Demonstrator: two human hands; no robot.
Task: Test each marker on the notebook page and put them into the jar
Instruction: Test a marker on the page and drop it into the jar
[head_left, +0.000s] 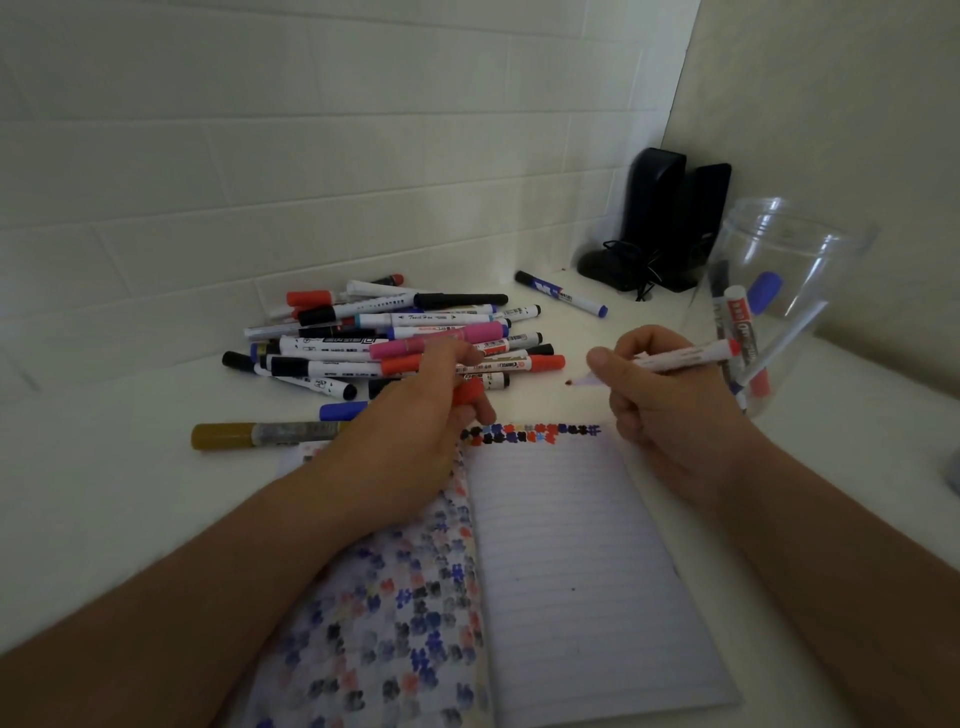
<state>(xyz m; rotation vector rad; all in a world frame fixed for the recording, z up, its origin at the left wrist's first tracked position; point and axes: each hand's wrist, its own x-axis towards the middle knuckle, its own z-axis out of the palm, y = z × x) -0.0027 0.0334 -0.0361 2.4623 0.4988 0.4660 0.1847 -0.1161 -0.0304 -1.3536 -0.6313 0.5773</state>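
An open lined notebook (571, 545) lies in front of me, with a row of coloured test marks along the top of its right page and many marks on the left page. My right hand (670, 410) grips an uncapped white marker (680, 358), its tip pointing left above the table beyond the page. My left hand (415, 421) holds the red cap (467, 392) in curled fingers at the notebook's top left. A clear plastic jar (779, 296) at the right holds several markers. A pile of markers (405, 338) lies behind my left hand.
A gold marker (265, 434) and a blue-capped one (343, 410) lie left of the notebook. A blue marker (561, 293) lies alone near two black speakers (670, 218) in the corner. White tiled wall stands behind.
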